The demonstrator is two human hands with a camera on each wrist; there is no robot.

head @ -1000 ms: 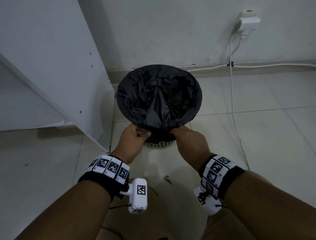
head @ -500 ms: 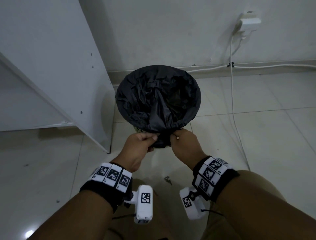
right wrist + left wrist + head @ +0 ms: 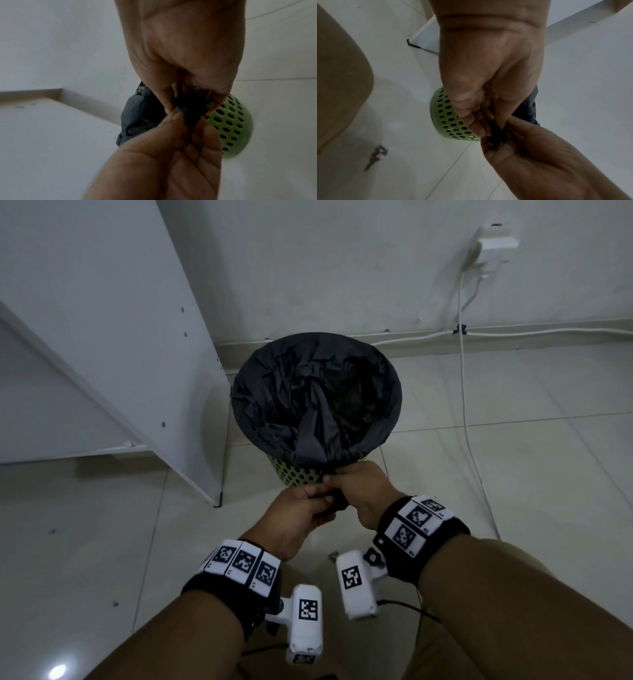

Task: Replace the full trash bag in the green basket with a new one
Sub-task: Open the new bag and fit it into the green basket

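Hands point(image 3: 329, 501) met; wrist cams show bag point(image 3: 192, 116) pinch.

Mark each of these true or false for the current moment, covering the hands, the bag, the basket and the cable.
1. Both hands pinch the black trash bag at the near rim. True: left hand, right hand.
2. The bag has been lifted out of the green basket. False: it still lines the basket and drapes over the rim.
3. The basket wall is perforated with holes. True.
4. A white cable runs down the wall and across the floor to the basket's right. True.
5. The basket lies tipped on its side. False: it stands upright.
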